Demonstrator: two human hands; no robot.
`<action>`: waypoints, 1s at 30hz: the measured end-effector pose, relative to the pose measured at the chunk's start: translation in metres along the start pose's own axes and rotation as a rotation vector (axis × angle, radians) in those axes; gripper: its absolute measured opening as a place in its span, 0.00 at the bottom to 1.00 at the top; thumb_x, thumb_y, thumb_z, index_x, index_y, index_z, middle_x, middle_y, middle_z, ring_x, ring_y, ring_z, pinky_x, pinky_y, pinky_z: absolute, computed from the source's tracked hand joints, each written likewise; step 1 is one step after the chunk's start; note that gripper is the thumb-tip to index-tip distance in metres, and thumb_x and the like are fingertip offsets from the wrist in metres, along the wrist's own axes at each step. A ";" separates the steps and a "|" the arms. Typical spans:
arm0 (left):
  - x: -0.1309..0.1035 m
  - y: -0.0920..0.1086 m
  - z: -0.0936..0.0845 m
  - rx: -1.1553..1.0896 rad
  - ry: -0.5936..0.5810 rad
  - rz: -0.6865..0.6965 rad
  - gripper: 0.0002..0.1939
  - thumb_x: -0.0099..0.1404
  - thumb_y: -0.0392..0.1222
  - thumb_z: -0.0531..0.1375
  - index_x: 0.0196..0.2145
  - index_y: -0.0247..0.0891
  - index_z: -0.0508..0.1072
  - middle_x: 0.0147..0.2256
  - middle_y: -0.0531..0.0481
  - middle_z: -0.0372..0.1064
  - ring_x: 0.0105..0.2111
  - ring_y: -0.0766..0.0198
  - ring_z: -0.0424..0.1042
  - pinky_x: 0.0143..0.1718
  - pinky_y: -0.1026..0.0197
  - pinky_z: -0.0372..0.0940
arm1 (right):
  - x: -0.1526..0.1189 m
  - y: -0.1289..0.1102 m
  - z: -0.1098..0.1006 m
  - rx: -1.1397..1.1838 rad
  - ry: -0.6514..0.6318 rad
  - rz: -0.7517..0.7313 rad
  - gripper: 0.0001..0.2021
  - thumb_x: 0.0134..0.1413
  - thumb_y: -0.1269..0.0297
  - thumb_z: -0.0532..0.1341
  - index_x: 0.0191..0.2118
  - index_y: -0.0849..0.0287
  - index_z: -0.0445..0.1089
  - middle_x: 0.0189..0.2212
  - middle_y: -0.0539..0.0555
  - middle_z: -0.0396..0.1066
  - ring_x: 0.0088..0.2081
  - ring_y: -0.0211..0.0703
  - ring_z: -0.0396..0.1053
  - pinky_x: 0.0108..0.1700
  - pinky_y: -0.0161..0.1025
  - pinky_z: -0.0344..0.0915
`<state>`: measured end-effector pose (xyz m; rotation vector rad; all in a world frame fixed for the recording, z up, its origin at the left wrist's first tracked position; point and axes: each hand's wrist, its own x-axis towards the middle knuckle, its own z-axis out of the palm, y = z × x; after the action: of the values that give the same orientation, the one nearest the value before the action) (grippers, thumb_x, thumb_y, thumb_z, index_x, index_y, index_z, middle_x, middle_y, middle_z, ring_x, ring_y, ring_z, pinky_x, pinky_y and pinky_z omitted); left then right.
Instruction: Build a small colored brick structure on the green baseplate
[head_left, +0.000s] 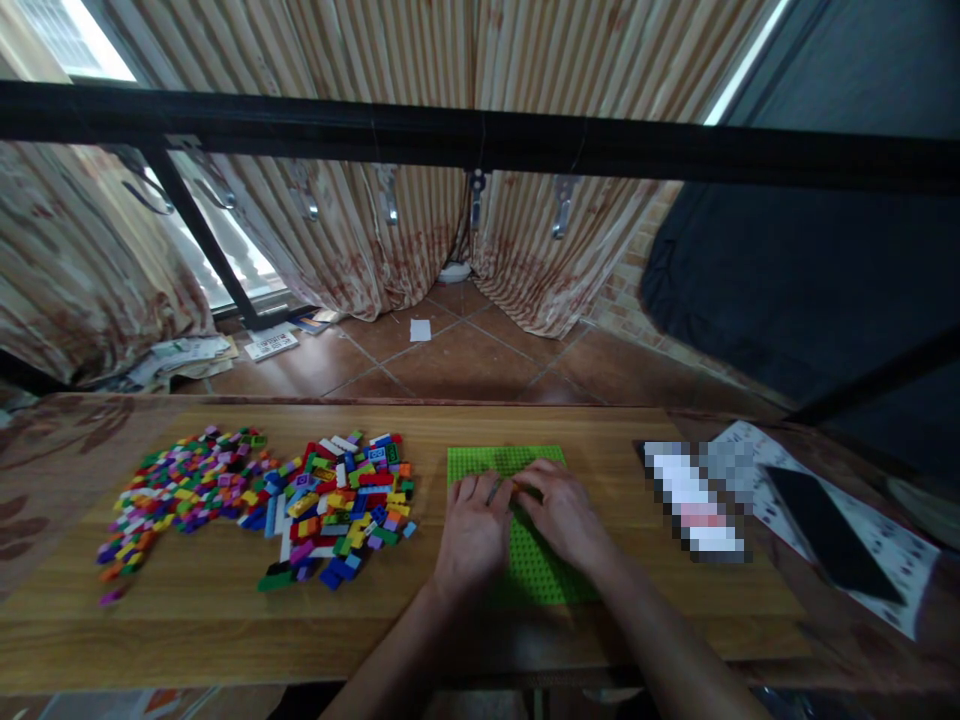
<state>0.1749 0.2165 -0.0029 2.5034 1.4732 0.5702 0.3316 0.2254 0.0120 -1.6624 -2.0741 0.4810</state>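
Observation:
A green studded baseplate lies flat on the wooden tabletop, partly covered by both hands. Over its left half rests my left hand, fingers curled and their tips turned toward the middle. My right hand is bent in from the other side, thumb and fingers drawn together. The fingertips of both hands meet near the upper middle of the plate. A small orange-brown spot shows between them; its kind is too small and hidden to tell. To the left lie loose toy building bricks of mixed colours and sizes.
Farther left spreads a heap of smaller bricks. Right of the plate lies a blurred-out item, then a dark phone-like slab on a white patterned sheet. A black metal bar with hooks crosses beyond the table.

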 end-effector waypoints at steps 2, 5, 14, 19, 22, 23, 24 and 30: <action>-0.003 0.004 0.006 0.031 -0.012 0.004 0.21 0.65 0.40 0.54 0.55 0.36 0.67 0.55 0.41 0.67 0.53 0.50 0.64 0.53 0.44 0.61 | 0.000 0.003 -0.003 -0.007 -0.004 0.030 0.07 0.55 0.71 0.61 0.39 0.59 0.75 0.36 0.55 0.71 0.42 0.45 0.67 0.48 0.41 0.63; -0.009 0.009 0.016 0.073 -0.017 0.027 0.26 0.65 0.45 0.54 0.59 0.34 0.63 0.59 0.40 0.62 0.59 0.48 0.60 0.58 0.38 0.54 | -0.001 0.007 -0.008 -0.021 0.003 0.076 0.08 0.55 0.72 0.59 0.40 0.60 0.75 0.38 0.56 0.73 0.42 0.45 0.68 0.48 0.41 0.62; -0.016 0.015 0.030 0.139 -0.040 0.046 0.37 0.63 0.53 0.53 0.62 0.25 0.57 0.63 0.33 0.53 0.63 0.44 0.52 0.61 0.41 0.52 | -0.004 0.003 -0.011 -0.038 0.002 0.088 0.11 0.59 0.72 0.55 0.37 0.59 0.76 0.36 0.56 0.74 0.40 0.44 0.69 0.46 0.39 0.62; -0.017 0.014 0.032 0.128 -0.045 0.048 0.40 0.62 0.56 0.53 0.62 0.22 0.57 0.63 0.31 0.51 0.63 0.43 0.52 0.61 0.43 0.53 | -0.003 -0.002 -0.008 -0.016 -0.020 0.087 0.11 0.59 0.73 0.55 0.36 0.59 0.76 0.34 0.55 0.74 0.39 0.43 0.69 0.45 0.37 0.62; -0.018 0.014 0.032 0.123 -0.053 0.046 0.40 0.62 0.56 0.52 0.62 0.22 0.57 0.63 0.32 0.51 0.64 0.44 0.51 0.61 0.44 0.53 | -0.001 -0.004 -0.008 -0.022 -0.048 0.103 0.12 0.58 0.74 0.55 0.35 0.59 0.76 0.34 0.55 0.74 0.39 0.42 0.69 0.45 0.37 0.62; -0.018 0.014 0.032 0.122 -0.057 0.043 0.40 0.62 0.57 0.52 0.62 0.22 0.56 0.64 0.32 0.51 0.64 0.44 0.51 0.61 0.44 0.53 | -0.001 -0.005 -0.008 -0.029 -0.054 0.105 0.12 0.58 0.74 0.55 0.34 0.59 0.76 0.33 0.55 0.74 0.39 0.42 0.69 0.45 0.37 0.62; -0.018 0.014 0.032 0.120 -0.062 0.040 0.40 0.62 0.57 0.52 0.62 0.23 0.56 0.64 0.32 0.51 0.64 0.44 0.51 0.61 0.44 0.53 | -0.001 -0.006 -0.008 -0.037 -0.060 0.102 0.12 0.58 0.74 0.54 0.34 0.59 0.76 0.33 0.55 0.74 0.38 0.42 0.69 0.45 0.37 0.62; -0.018 0.013 0.031 0.098 -0.076 0.043 0.38 0.62 0.53 0.53 0.62 0.24 0.56 0.64 0.33 0.51 0.64 0.45 0.50 0.61 0.44 0.53 | -0.002 -0.006 -0.005 -0.087 -0.036 0.057 0.13 0.58 0.74 0.54 0.32 0.58 0.76 0.33 0.56 0.74 0.38 0.44 0.68 0.44 0.39 0.63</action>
<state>0.1904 0.1952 -0.0308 2.6055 1.4563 0.4142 0.3302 0.2220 0.0192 -1.7789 -2.1058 0.4484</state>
